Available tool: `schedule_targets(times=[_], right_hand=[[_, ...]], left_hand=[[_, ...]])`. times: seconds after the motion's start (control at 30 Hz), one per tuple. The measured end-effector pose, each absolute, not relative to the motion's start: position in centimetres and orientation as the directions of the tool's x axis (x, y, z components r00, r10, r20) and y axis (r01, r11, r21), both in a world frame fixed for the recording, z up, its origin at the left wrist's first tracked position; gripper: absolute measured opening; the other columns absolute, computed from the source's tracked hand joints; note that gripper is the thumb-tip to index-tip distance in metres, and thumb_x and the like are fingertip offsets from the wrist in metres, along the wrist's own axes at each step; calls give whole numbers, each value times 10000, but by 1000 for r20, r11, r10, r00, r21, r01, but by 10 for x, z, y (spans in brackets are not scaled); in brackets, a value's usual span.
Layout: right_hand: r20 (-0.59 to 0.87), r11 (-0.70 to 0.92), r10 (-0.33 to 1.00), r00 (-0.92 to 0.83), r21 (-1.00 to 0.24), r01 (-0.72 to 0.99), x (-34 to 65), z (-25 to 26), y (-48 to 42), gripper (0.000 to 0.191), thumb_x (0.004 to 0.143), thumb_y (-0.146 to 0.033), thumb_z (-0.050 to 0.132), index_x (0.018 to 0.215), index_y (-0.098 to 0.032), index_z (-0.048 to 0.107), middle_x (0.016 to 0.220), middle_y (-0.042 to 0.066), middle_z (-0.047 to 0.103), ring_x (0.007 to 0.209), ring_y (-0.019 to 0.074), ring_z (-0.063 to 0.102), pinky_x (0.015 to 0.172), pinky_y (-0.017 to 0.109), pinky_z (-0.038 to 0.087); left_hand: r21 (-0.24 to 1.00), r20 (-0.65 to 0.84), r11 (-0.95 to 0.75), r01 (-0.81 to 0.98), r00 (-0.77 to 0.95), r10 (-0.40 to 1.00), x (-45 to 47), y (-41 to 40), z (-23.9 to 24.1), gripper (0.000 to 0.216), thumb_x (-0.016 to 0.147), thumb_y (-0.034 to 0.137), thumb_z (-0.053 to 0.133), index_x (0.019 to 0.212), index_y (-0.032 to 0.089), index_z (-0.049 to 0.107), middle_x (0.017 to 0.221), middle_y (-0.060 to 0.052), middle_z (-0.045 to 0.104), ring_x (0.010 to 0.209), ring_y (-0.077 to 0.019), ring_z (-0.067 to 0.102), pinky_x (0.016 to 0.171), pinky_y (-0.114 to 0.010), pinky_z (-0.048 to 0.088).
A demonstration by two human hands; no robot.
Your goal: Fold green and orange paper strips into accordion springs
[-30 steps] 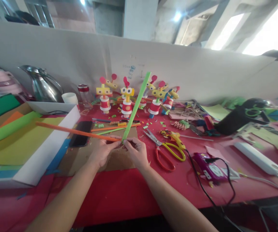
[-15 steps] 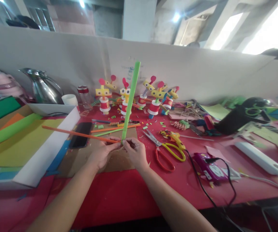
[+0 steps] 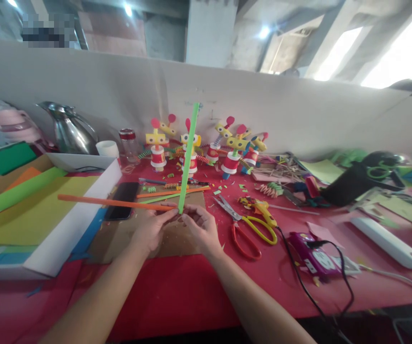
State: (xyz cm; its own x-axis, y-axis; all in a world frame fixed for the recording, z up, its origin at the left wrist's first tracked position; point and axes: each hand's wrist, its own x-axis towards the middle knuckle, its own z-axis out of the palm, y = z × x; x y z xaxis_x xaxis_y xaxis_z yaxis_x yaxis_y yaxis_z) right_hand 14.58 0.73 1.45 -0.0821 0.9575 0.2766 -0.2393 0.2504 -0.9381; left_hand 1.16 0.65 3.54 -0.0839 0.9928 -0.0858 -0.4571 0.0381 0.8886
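Worktop (image 3: 177, 296), red and busy

At your left stands a white box (image 3: 77, 217) of coloured paper (image 3: 30, 215); before you lies brown cardboard (image 3: 188, 241). Above it, the orange strip (image 3: 113, 202) points left and the green strip (image 3: 188, 157) stands nearly upright, their ends meeting. Scissors (image 3: 236, 216) lie to the right. Your left hand (image 3: 152, 229) pinches the orange strip's end; your right hand (image 3: 201, 227) curls beside the green strip's foot, but whether it grips can't be told.

Steel jug (image 3: 71, 133), white cup (image 3: 107, 149), black phone (image 3: 126, 192)
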Motion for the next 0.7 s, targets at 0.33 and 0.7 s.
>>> schedule_targets(times=[0.33, 0.7], right_hand=[[318, 318, 948, 20, -936, -149, 145, 8, 9, 145, 748, -211, 649, 879, -179, 703, 782, 32, 670, 718, 160, 642, 670, 285, 534], [165, 150, 985, -54, -965, -213, 145, 14, 8, 144, 741, -266, 673, 828, -159, 711, 687, 18, 692, 621, 134, 643, 626, 250, 534]], left_hand=[[905, -35, 11, -425, -49, 998, 16, 6, 30, 177, 600, 188, 774, 738, 143, 672, 728, -23, 690, 727, -158, 651, 793, -321, 500], [974, 17, -49, -220, -144, 989, 14, 5, 29, 156, 627, 233, 750, 746, 162, 677, 714, -19, 673, 723, -155, 624, 745, -291, 484]])
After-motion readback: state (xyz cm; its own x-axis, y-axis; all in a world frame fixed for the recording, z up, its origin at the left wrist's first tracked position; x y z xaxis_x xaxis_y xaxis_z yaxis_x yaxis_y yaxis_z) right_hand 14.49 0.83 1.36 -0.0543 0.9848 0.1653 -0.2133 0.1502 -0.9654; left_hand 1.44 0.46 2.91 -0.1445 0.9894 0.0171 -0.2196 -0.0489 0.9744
